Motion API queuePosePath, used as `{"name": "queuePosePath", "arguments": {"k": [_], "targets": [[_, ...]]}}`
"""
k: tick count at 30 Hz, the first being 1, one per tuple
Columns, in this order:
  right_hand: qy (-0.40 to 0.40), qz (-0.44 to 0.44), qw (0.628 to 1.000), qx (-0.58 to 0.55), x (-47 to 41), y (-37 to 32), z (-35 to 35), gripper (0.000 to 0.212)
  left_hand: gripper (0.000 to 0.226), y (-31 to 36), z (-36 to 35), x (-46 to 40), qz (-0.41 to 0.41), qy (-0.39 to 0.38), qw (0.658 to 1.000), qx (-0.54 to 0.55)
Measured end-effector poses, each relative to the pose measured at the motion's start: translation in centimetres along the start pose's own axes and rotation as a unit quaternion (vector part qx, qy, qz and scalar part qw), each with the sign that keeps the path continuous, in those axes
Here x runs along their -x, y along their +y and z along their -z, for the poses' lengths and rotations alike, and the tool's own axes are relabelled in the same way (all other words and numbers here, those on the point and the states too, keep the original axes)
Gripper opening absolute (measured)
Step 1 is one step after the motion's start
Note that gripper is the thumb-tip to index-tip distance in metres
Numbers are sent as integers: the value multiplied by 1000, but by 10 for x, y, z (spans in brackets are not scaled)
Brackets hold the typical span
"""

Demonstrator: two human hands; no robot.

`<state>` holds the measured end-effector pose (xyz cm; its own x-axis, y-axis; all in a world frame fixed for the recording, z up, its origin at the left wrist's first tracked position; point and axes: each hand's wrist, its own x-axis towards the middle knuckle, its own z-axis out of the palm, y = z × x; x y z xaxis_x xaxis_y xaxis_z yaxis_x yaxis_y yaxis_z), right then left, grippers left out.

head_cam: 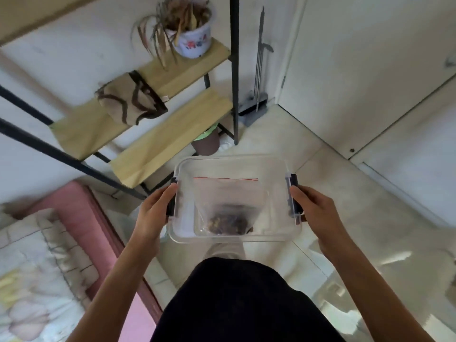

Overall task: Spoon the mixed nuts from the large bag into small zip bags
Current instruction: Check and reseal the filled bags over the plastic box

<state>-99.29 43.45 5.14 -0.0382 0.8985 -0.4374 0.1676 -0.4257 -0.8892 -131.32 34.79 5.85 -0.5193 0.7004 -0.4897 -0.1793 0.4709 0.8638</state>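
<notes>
While both hands point(153, 213) grip box point(237, 166), nut bag point(227, 206) sits btwn.

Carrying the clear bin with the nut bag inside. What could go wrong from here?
1. The clear bin has no lid on; a tilt could tip the zip bag out.
2. Left hand and right hand hold only the side latches; either grip could slip.
3. The shelf frame stands close ahead.

clear rectangular plastic tub point(276, 166): glossy, see-through
clear plastic zip bag point(229, 193): thin film
pale tiled floor point(345, 193): glossy
pale wooden shelves point(172, 134): matt
</notes>
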Motion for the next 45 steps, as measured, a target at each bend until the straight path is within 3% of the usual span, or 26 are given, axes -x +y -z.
{"name": "queuePosePath", "arguments": {"k": [10, 19, 30, 32, 35, 41, 45], "targets": [[99, -22, 994, -26, -123, -48, 38, 11, 16, 83, -126, -150, -2, -81, 995, -56], [87, -12, 996, -25, -261, -120, 56, 18, 18, 148, -192, -234, -15, -79, 996, -30], [-85, 32, 993, 76, -442, -213, 36, 11, 24, 175, -236, -288, 2, 100, 993, 64], [-186, 45, 972, 135, -482, -254, 36, 11, 24, 181, -253, -288, 16, 188, 975, 116], [-238, 69, 954, 169, -506, -294, 30, 19, 27, 189, -262, -278, 3, 218, 964, 154], [-368, 130, 906, 163, -527, -398, -2, 34, 44, 255, -257, -239, -61, 286, 931, 220], [-416, 172, 886, 115, -503, -449, -21, 45, 44, 305, -229, -207, -172, 275, 920, 220]]}}
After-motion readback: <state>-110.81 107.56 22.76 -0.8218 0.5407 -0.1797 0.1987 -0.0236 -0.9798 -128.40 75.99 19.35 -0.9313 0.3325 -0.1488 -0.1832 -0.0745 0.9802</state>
